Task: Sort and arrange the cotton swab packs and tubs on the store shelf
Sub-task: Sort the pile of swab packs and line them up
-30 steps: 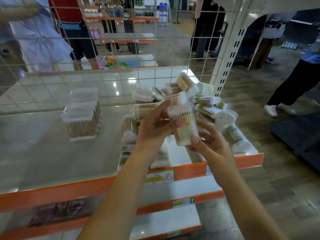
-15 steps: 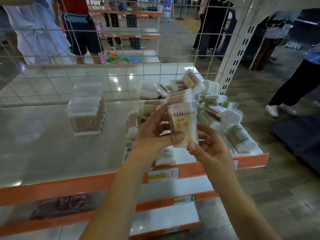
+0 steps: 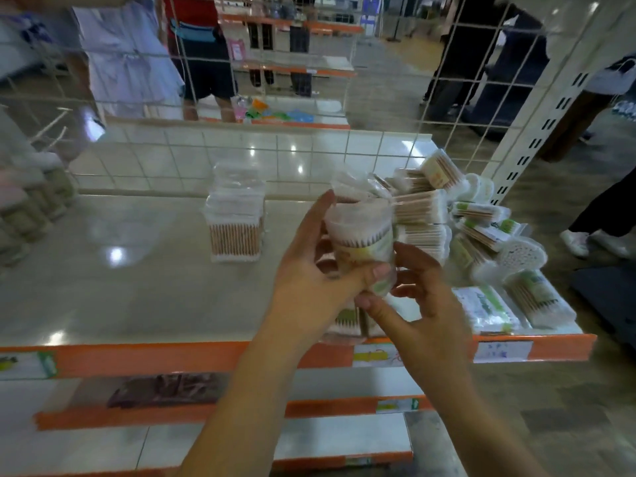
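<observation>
The store shelf [image 3: 155, 287] is a glossy deck with an orange front edge and a wire grid [image 3: 344, 156] standing behind it. Most of the deck is bare.

At the right end lies an unsorted heap [image 3: 457, 222] of cotton swab packs and tubs, tilted and overlapping. One round tub [image 3: 521, 253] in it lies on its side, swab tips facing the camera. A flat green-and-white pack [image 3: 488, 309] lies near the front edge, and further packs lie beneath the hands.

Well apart from the heap, at mid-shelf, a stack of clear packs [image 3: 235, 218] stands upright and squared. This appears to be the arranged group.

The held pack [image 3: 363, 244] is above the front of the shelf, just left of the heap, clear of the deck and roughly upright. It is blurred; its label cannot be read.

The left hand [image 3: 309, 270] grips the held pack, thumb across its lower front and fingers curled behind. The right hand [image 3: 423, 297] is below and beside it, fingers partly curled, fingertips at the pack's lower right. Whether they bear any load cannot be determined.

Step in hand, as judged: one item has been taken from the heap and is being inspected or oriented before placement. Sorting is at an early stage, since the heap outnumbers the stack.

The next move calls for identifying the item's type, then setting it upright beside matching items, without disturbing the stack.
</observation>
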### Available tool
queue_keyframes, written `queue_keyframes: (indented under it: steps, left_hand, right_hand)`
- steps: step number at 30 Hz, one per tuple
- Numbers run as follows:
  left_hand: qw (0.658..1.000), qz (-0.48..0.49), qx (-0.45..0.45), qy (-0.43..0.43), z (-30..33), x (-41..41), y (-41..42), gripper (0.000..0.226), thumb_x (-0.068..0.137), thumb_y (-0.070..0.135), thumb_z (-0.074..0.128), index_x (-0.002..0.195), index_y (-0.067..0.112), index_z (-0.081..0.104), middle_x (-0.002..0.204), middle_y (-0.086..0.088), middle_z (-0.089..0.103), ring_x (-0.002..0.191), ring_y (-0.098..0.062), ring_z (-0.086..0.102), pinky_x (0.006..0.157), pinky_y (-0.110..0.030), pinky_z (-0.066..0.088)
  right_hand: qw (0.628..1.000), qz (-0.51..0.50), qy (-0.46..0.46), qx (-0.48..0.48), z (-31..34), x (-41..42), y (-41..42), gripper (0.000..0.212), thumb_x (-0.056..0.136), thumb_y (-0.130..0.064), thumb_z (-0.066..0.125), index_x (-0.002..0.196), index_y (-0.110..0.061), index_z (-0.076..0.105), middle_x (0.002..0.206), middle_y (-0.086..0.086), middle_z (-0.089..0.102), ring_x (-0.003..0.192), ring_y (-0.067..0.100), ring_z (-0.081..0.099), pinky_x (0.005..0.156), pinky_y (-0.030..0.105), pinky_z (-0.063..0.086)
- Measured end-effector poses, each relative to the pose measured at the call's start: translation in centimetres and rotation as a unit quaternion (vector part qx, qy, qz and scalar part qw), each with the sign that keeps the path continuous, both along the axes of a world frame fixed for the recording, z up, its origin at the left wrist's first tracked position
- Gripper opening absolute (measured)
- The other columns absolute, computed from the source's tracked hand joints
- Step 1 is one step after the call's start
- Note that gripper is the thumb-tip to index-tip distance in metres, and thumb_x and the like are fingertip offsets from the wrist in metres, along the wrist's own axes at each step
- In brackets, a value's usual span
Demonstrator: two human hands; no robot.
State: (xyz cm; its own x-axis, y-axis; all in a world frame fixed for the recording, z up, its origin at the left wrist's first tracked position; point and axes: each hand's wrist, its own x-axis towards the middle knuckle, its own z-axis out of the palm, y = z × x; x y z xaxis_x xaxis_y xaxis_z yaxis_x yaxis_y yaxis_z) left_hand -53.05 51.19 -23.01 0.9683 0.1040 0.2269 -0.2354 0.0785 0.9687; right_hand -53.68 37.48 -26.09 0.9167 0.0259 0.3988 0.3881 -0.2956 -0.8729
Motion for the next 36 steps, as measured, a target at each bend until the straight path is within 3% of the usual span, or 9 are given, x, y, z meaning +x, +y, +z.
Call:
queue_keyframes:
  steps: [2, 5, 10, 13, 19, 24, 28, 31, 36]
  left_hand:
    - [1.0, -0.009, -0.007, -0.007, 0.1, -0.4, 2.1, 0.088, 0.045, 0.021, 0.089, 0.117, 0.047, 0.045, 0.116, 0.006, 0.058, 0.101, -0.011, 0.062, 0.074, -0.024, 0.054]
    - [0.998, -0.04, -0.045, -0.033, 0.0, -1.1, 5.8, 0.074, 0.054, 0.021, 0.079, 0.121, 0.037, 0.051, 0.114, 0.001, 0.063, 0.095, -0.011, 0.064, 0.074, -0.026, 0.053]
    - [0.991, -0.046, -0.109, -0.066, -0.5, -2.2, 12.6, 0.042, 0.069, 0.018, 0.064, 0.111, 0.022, 0.068, 0.1, 0.0, 0.071, 0.094, -0.022, 0.064, 0.076, -0.033, 0.053]
    - [0.992, -0.024, -0.109, -0.058, -0.6, -2.9, 16.1, 0.042, 0.065, 0.02, 0.066, 0.105, 0.031, 0.07, 0.099, 0.006, 0.072, 0.095, -0.014, 0.064, 0.078, -0.026, 0.051]
    - [0.989, -0.04, -0.129, -0.053, -0.9, -4.7, 22.5, 0.06, 0.064, 0.03, 0.079, 0.12, 0.018, 0.06, 0.102, 0.0, 0.07, 0.097, -0.014, 0.064, 0.078, -0.023, 0.05]
    - [0.989, -0.007, -0.127, -0.072, -1.5, -5.5, 26.4, 0.048, 0.061, 0.019, 0.081, 0.107, 0.024, 0.07, 0.096, 0.003, 0.071, 0.091, -0.009, 0.065, 0.074, -0.021, 0.051]
    - [0.994, 0.046, -0.069, -0.076, -1.8, -6.2, 29.4, 0.043, 0.063, 0.016, 0.07, 0.106, 0.021, 0.067, 0.091, 0.008, 0.071, 0.088, -0.007, 0.065, 0.074, -0.018, 0.051]
    - [0.995, 0.082, -0.005, -0.055, -2.4, -6.9, 31.8, 0.048, 0.061, 0.024, 0.072, 0.108, 0.022, 0.061, 0.093, 0.008, 0.07, 0.089, -0.008, 0.066, 0.075, -0.019, 0.052]
    - [0.985, 0.142, 0.102, -0.004, -4.0, -8.7, 36.2, 0.047, 0.063, 0.026, 0.078, 0.102, 0.049, 0.064, 0.099, 0.02, 0.069, 0.093, -0.006, 0.066, 0.078, -0.02, 0.054]
  right_hand:
    - [1.0, 0.013, 0.011, 0.005, 0.1, -0.1, 1.7, 0.054, 0.062, -0.053, 0.069, 0.112, -0.052, 0.047, 0.104, -0.016, 0.061, 0.092, 0.007, 0.061, 0.074, 0.026, 0.053]
    - [0.998, 0.041, 0.019, 0.032, 0.5, -0.6, 4.3, 0.055, 0.063, -0.058, 0.068, 0.114, -0.057, 0.049, 0.108, -0.017, 0.063, 0.093, 0.008, 0.063, 0.076, 0.025, 0.052]
    - [0.952, 0.203, 0.138, 0.185, 0.5, -1.1, 9.0, 0.065, 0.069, -0.06, 0.068, 0.125, -0.031, 0.054, 0.119, -0.004, 0.064, 0.109, 0.017, 0.061, 0.084, 0.028, 0.051]
    - [0.903, 0.273, 0.233, 0.237, 0.5, -1.1, 12.6, 0.068, 0.066, -0.058, 0.072, 0.12, -0.019, 0.061, 0.115, 0.006, 0.065, 0.105, 0.025, 0.06, 0.083, 0.034, 0.051]
    - [0.826, 0.393, 0.28, 0.29, 0.3, -1.6, 19.7, 0.043, 0.083, -0.046, 0.059, 0.112, -0.015, 0.067, 0.106, 0.012, 0.068, 0.094, 0.022, 0.065, 0.071, 0.029, 0.052]
    - [0.824, 0.377, 0.301, 0.297, -0.5, -1.7, 23.9, 0.045, 0.075, -0.045, 0.068, 0.105, -0.011, 0.069, 0.102, 0.016, 0.069, 0.089, 0.025, 0.067, 0.071, 0.031, 0.053]
    - [0.915, 0.26, 0.26, 0.166, 0.1, -1.3, 26.4, 0.018, 0.088, -0.01, 0.058, 0.095, -0.017, 0.073, 0.091, 0.006, 0.072, 0.084, 0.018, 0.068, 0.07, 0.024, 0.052]
    - [0.967, 0.202, 0.152, -0.036, 1.3, -1.2, 28.0, 0.052, 0.08, 0.017, 0.044, 0.095, -0.028, 0.064, 0.091, -0.011, 0.068, 0.081, 0.003, 0.062, 0.071, 0.008, 0.044]
    - [0.923, 0.197, 0.057, -0.324, 2.1, -1.6, 30.5, 0.053, 0.084, -0.005, 0.039, 0.131, -0.028, 0.047, 0.132, -0.009, 0.048, 0.121, 0.009, 0.042, 0.1, 0.017, 0.032]
